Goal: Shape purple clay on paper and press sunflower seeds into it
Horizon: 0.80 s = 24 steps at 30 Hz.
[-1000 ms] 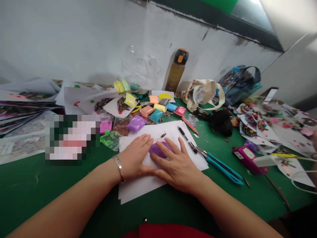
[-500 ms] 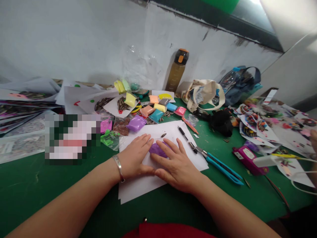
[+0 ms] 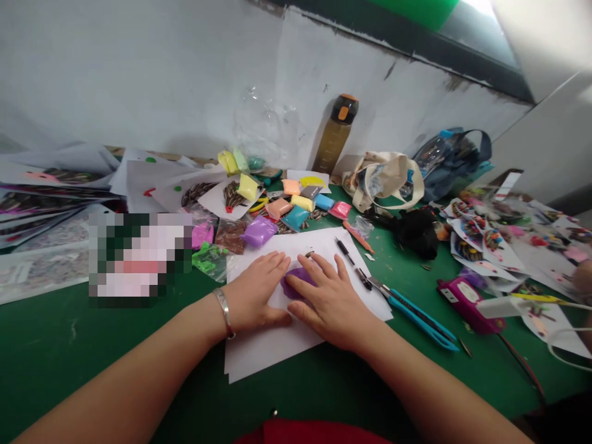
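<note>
A flattened patch of purple clay (image 3: 292, 287) lies on white paper (image 3: 259, 357) in front of me, partly covered by fingers. My right hand (image 3: 330, 302) is spread flat over the patch, its fingertips on the clay and beyond its edge. Beside it on the left, my left hand (image 3: 256, 287) rests on the paper, fingers stretched out and close to the patch's left edge. A sunflower seed (image 3: 309, 254) shows just past the right fingertips. A black pen (image 3: 352, 262) lies on the paper's right side.
A blue utility knife (image 3: 419, 316) lies right of the paper. Behind the paper are clay packets, among them a purple packet (image 3: 259, 232). A bottle (image 3: 335, 132) leans near the wall. A cloth bag (image 3: 383, 179), black cloth (image 3: 416, 231) and a magenta device (image 3: 467, 302) are at right.
My right fingers have spread and shifted over the purple clay, showing more of its left part. The seed is now partly hidden behind the fingertips. The view has shifted slightly.
</note>
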{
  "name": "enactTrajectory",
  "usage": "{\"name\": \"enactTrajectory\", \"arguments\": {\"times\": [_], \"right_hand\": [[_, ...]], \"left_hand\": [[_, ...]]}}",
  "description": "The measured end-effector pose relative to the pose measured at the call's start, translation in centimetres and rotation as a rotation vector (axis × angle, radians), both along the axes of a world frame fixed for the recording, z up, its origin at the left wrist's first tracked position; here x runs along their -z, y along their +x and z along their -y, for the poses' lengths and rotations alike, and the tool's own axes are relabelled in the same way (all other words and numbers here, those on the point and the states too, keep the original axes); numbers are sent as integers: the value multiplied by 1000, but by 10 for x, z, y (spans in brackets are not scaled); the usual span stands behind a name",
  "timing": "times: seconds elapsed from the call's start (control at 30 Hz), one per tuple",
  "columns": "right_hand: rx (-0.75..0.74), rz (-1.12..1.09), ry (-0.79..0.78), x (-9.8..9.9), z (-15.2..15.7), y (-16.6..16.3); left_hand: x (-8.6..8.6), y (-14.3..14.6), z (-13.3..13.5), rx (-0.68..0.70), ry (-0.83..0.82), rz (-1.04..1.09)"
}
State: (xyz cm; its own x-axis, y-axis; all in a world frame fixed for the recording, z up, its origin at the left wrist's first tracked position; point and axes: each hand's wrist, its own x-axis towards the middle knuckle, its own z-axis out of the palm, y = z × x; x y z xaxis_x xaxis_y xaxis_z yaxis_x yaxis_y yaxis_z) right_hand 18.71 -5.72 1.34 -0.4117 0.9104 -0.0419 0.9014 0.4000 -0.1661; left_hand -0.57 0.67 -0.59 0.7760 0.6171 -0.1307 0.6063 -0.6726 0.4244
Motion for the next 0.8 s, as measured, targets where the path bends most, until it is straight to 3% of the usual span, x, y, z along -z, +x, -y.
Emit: {"name": "enactTrajectory", "arguments": {"times": [0.27,0.8], "right_hand": [[-1,-18,63,-2,-7,-6],[38,-81,20,3,-8,2]], "left_hand": [[-1,0,-1,-4,-30,58],[-3,1,-1,-28,-53,21]]}}
